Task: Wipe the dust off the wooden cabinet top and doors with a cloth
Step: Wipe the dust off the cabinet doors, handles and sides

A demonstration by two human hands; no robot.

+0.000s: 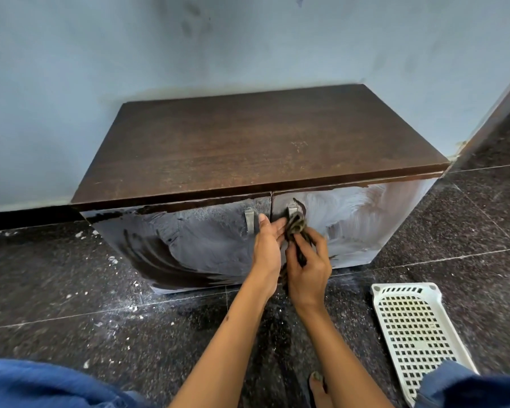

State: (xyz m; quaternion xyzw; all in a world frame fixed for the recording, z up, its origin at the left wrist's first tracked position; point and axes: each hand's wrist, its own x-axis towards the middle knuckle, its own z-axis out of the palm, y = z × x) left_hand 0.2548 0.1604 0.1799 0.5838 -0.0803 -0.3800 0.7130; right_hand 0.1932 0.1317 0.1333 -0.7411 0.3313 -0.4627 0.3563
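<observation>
We bunch the cloth [295,228] at the right door's handle [292,208], right hand [308,269] grip pinching it, left hand [267,245] with straight fingers steadying it, likely refolding for a cleaner face. Cabinet top [256,142] looks wiped; both doors [206,245] streaky with dust.

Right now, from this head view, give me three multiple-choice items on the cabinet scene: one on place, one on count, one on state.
1. Where does the white perforated basket lie?
A. on the cabinet top
B. on the floor, right of the cabinet
C. inside the cabinet

2. How many door handles show?
A. one
B. two
C. four

3. How do the doors look?
A. wiped clean all over
B. streaked, much dust left
C. open

Answers:
1 B, it lies on the dark floor.
2 B, left handle and right handle.
3 B, the left door and right door carry pale smears.
</observation>
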